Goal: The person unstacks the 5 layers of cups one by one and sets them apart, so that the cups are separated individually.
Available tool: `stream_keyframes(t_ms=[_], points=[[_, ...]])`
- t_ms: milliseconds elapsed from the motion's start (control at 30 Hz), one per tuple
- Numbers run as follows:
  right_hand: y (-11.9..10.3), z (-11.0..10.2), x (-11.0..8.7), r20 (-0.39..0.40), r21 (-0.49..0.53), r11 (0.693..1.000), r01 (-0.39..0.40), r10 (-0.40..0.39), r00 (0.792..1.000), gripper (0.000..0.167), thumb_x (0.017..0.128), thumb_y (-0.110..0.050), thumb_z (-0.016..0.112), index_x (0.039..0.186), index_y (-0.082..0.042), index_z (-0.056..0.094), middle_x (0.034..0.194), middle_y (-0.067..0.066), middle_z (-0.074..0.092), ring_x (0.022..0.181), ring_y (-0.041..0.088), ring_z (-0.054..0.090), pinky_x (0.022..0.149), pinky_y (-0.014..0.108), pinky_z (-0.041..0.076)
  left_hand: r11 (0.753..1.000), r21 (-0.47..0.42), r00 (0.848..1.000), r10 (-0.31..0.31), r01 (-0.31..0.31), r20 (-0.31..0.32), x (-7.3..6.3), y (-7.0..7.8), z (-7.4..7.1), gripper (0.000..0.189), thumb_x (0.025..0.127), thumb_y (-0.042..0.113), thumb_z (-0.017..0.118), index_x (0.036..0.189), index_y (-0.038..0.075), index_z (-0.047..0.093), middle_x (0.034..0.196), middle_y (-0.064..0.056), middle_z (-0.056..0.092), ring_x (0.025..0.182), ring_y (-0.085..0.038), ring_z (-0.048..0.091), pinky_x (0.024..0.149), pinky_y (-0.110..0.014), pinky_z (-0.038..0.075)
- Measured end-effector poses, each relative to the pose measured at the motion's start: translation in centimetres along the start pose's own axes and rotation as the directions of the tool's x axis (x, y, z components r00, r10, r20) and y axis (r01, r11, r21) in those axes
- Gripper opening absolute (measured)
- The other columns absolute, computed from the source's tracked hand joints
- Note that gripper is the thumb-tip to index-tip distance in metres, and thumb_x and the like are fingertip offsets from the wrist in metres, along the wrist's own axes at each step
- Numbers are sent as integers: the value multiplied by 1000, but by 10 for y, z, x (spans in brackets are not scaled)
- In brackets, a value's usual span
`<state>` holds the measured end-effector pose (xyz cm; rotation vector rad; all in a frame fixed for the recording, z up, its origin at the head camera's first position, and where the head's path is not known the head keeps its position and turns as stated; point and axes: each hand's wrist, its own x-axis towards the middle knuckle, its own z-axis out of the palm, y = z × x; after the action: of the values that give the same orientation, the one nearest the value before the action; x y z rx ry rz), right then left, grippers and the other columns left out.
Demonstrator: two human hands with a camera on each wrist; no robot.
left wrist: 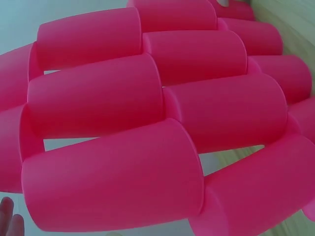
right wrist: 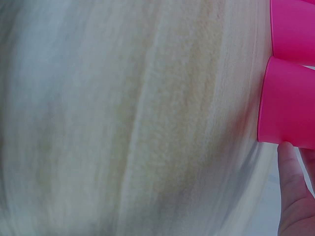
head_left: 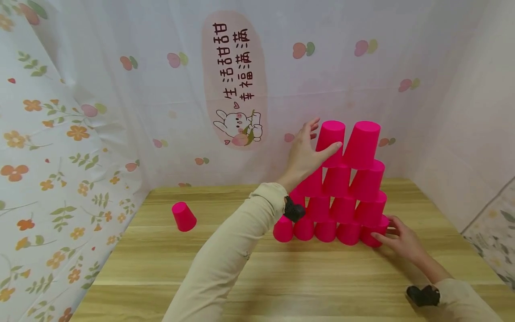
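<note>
Left sleeve [head_left: 221,264]: nearest the head camera, slanting over the wooden table [head_left: 141,277] and hiding part of the stack's left edge.
Pink stack [head_left: 336,181]: stands towards the table's right, its cups upside down in rows of five, four, three and two.
Left hand [head_left: 304,154]: fingers spread beside the top left cup [head_left: 333,129], thumb reaching across its front; I cannot tell whether I press on it.
Right hand [head_left: 404,241]: thumb in front and fingers round the outer side of the bottom right cup [head_left: 367,235], which I seem to hold lightly.
Spare cup [head_left: 184,218]: upside down on the table's left, well apart from the stack.
Rows done: four, so I judge the stacking almost complete; nothing sits on the top pair, and only the spare cup is left out.
Backdrop [head_left: 161,85]: printed cloth behind the table, with a rabbit and lettering.
In the way: my left forearm, between the spare cup and the stack.
Left wrist view: pink cups fill it, rows overlapping; two fingertips [left wrist: 17,226] show in a corner, apart from the nearest cup.
Right wrist view: blurred tabletop mostly; at its edge one finger [right wrist: 290,172] touches a cup.
</note>
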<state>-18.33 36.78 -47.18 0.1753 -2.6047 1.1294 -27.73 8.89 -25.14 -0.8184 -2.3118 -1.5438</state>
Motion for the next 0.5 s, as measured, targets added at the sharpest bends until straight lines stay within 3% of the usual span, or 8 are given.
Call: stream_keyframes(t_ms=[133,200,500], points=[[-2,-1,2,14,-5,1000,-3,3,1000,49,76,-12,69,115,1,44,103,18,54,79,-10,49,64,17,47,1000,9,1000,-23,23,6,-1,0,2,69,75,30,69,133,17,32,123,1,45,104,-11,48,76,-20,45],[-2,-1,2,15,-7,1000,-7,7,1000,49,76,-12,69,115,1,43,103,19,54,79,-11,48,64,16,47,999,14,999,-39,39,14,-2,-1,3,69,75,29,69,132,17,33,118,1,47,100,-10,49,73,-19,45],[-3,-2,-1,21,20,1000,-10,10,1000,48,76,-12,70,115,0,44,97,-16,48,80,-11,49,64,18,47,1000,-11,1000,-26,26,-10,-6,-4,7,63,76,25,69,129,12,38,113,0,49,95,-10,49,70,-16,44]])
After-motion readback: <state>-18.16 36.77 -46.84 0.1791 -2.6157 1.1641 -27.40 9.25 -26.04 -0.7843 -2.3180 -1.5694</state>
